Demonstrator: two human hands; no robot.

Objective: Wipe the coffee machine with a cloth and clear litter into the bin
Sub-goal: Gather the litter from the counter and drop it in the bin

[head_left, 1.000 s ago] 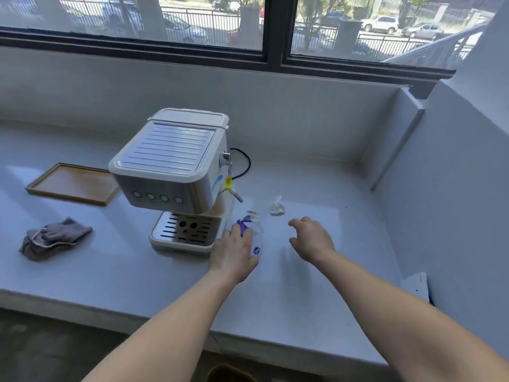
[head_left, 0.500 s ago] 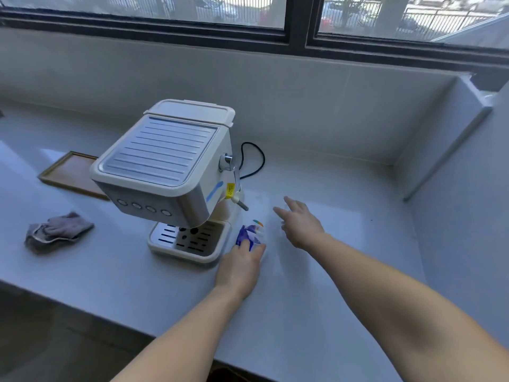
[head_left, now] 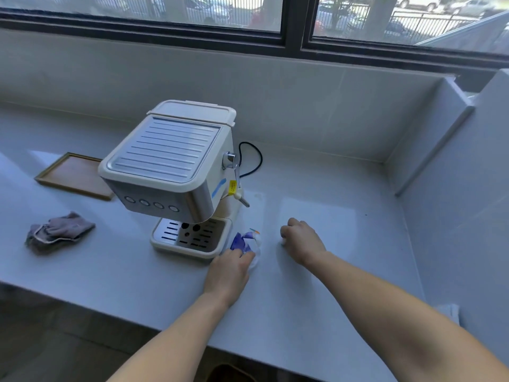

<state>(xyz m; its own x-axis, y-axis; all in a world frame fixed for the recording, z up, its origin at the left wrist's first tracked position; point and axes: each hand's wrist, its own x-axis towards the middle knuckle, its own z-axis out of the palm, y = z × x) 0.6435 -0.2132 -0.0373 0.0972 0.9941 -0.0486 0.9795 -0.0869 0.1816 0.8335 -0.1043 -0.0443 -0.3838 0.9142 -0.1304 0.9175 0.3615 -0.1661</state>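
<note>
The cream and silver coffee machine [head_left: 165, 166] stands on the white counter [head_left: 137, 271]. A crumpled grey cloth [head_left: 59, 232] lies to its left, untouched. By the machine's front right corner lies a blue and white wrapper [head_left: 245, 239]; my left hand [head_left: 228, 268] rests on its near end with fingers curled over it. My right hand [head_left: 301, 241] is a closed fist on the counter just right of the wrapper. A sliver of white paper [head_left: 282, 243] shows at the fist's left edge; the rest of the scrap is hidden.
A flat wooden tray [head_left: 74, 175] lies behind the cloth. The machine's black cable [head_left: 256, 161] loops at its back right, and its steam wand [head_left: 242, 201] juts right. Walls close the counter at the back and right. A dark rim [head_left: 234, 373] shows below the front edge.
My right hand reached forward over the crumpled white paper, closed into a fist and drew back; the paper no longer lies on the counter. My left hand's fingers curled onto the wrapper.
</note>
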